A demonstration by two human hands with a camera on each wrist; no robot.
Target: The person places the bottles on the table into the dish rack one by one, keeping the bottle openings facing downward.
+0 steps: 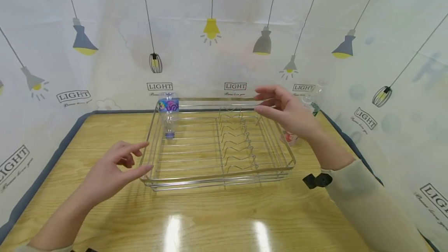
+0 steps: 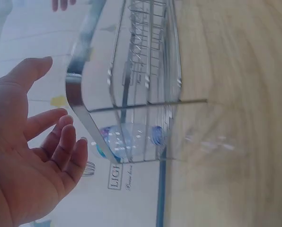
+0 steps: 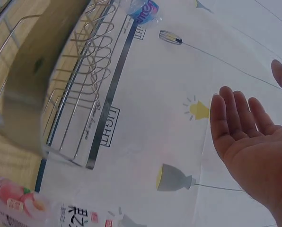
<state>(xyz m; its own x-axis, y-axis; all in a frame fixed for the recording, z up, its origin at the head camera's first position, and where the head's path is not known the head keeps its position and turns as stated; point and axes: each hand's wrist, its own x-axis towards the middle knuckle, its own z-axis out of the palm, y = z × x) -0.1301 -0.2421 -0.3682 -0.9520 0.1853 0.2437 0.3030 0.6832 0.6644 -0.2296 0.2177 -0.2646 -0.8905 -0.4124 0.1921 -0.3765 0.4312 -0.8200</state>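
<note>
A metal wire dish rack point(image 1: 189, 178) stands on the wooden table, with a row of wavy plate dividers point(image 1: 238, 147) right of its middle. At its far left corner a clear plastic bottle point(image 1: 168, 108) with a blue and purple label points its blue cap downward. My left hand point(image 1: 112, 170) hovers by the rack's left side, thumb and fingers apart, holding nothing. In the left wrist view a gap shows between that hand point(image 2: 37, 142) and the rack's rim point(image 2: 74, 90). My right hand point(image 1: 283, 110) is raised over the far right corner, fingers loosely bent and empty.
Right of the rack, partly behind my right hand, are a bottle with a peach label point(image 3: 18, 203) and a clear bottle point(image 1: 319, 90). A lamp-printed white curtain point(image 1: 122, 22) surrounds the table point(image 1: 224, 221) at the back and sides.
</note>
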